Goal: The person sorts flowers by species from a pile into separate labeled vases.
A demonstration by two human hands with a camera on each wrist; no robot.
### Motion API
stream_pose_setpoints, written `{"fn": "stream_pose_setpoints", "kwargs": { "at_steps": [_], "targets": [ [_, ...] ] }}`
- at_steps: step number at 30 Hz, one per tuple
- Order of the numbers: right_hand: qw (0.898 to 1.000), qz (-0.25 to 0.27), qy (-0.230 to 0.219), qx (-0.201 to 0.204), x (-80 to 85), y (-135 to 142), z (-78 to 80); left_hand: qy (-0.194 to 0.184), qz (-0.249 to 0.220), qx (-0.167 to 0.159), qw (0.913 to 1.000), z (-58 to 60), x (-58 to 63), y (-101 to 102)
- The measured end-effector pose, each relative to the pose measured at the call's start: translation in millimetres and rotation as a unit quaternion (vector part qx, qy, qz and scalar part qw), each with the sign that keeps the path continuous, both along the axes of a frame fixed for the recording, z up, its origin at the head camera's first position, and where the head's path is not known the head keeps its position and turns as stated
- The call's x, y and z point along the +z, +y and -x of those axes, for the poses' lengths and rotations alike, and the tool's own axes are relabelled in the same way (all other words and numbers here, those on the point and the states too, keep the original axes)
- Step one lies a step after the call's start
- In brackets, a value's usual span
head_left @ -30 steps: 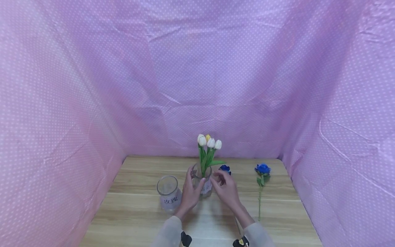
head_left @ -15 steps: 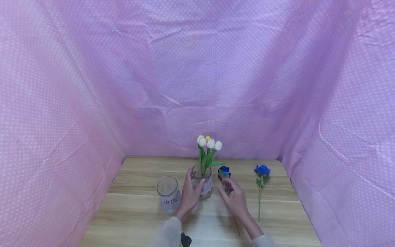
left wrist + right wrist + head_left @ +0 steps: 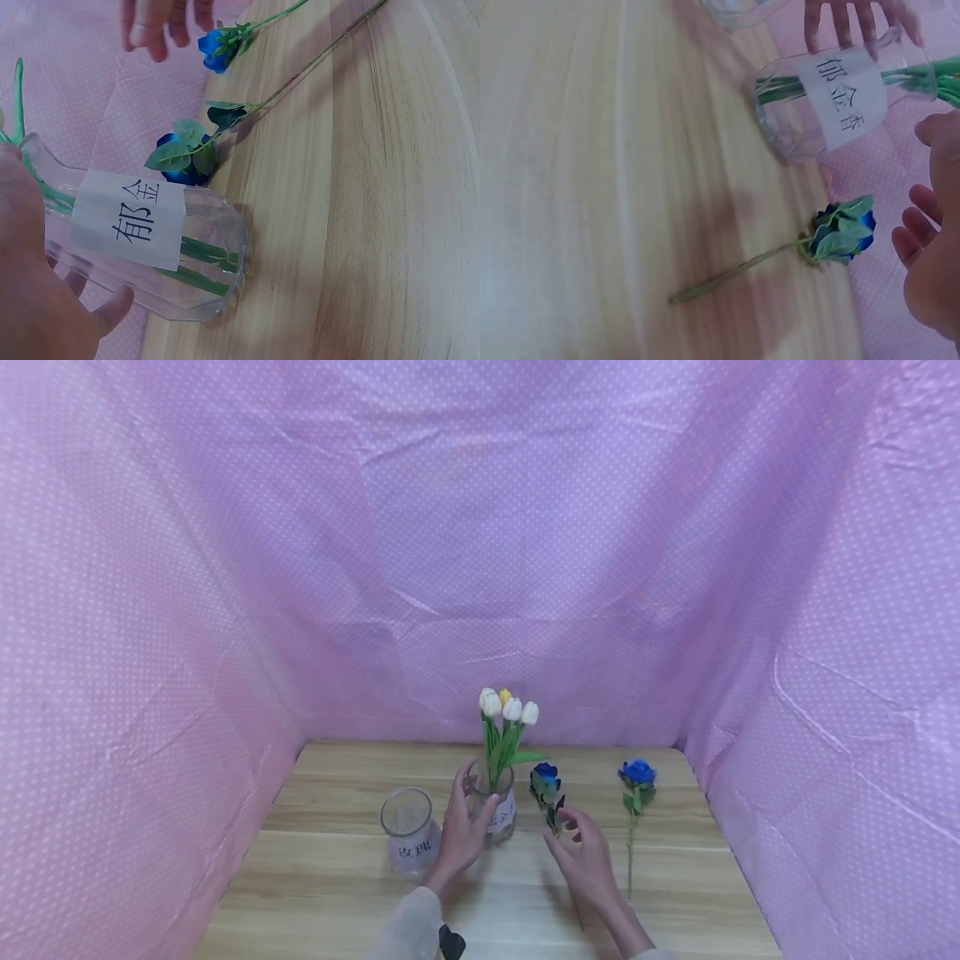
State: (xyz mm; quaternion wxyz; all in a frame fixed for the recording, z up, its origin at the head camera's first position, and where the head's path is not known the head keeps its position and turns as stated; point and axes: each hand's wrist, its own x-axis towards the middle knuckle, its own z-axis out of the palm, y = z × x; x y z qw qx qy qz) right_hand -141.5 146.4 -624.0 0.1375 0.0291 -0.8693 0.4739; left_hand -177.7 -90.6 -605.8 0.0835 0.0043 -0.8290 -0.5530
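My left hand (image 3: 467, 833) grips a clear glass vase (image 3: 214, 217) around its side, fingers behind and thumb in front. White tulips (image 3: 512, 709) and a yellow tulip (image 3: 506, 695) stand in it, their green stems showing through the glass. A white paper label (image 3: 129, 217) with handwritten characters is stuck on its front. To the right of the vase lies a blue rose (image 3: 546, 774), its stem running toward the front edge. Over that stem hovers my right hand (image 3: 590, 858), fingers loosely bent; in the right wrist view the hand is apart from the rose.
A second glass vase (image 3: 410, 817) with a paper label stands left of my left hand. Another blue rose (image 3: 638, 772) lies farther right on the wooden table (image 3: 330, 893). Pink dotted cloth (image 3: 480, 543) encloses the back and sides.
My right hand has drawn away from the tulip vase, moving right and toward me, uncovering the nearer rose's bloom and leaves. The left hand stays on the vase.
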Motion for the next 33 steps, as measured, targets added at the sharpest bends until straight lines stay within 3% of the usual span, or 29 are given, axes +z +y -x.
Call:
{"fn": "stream_pose_setpoints", "kwargs": {
  "at_steps": [6,17,25,33],
  "targets": [
    [0.997,-0.004,-0.075,0.01,-10.9,8,-3.9,-0.002,-0.003,0.001,1.0,0.0,1.0,1],
    [0.99,-0.03,-0.136,0.007,-36.3,16,-3.2,0.0,-0.002,-0.001,1.0,-0.1,0.7,1],
    [0.989,-0.002,-0.147,0.006,-52.9,16,-5.0,0.002,-0.001,-0.003,1.0,0.2,-0.5,1],
    [0.989,-0.014,-0.15,0.001,-60.1,12,1.6,0.006,-0.002,-0.001,1.0,0.1,-1.4,0]
  ]
}}
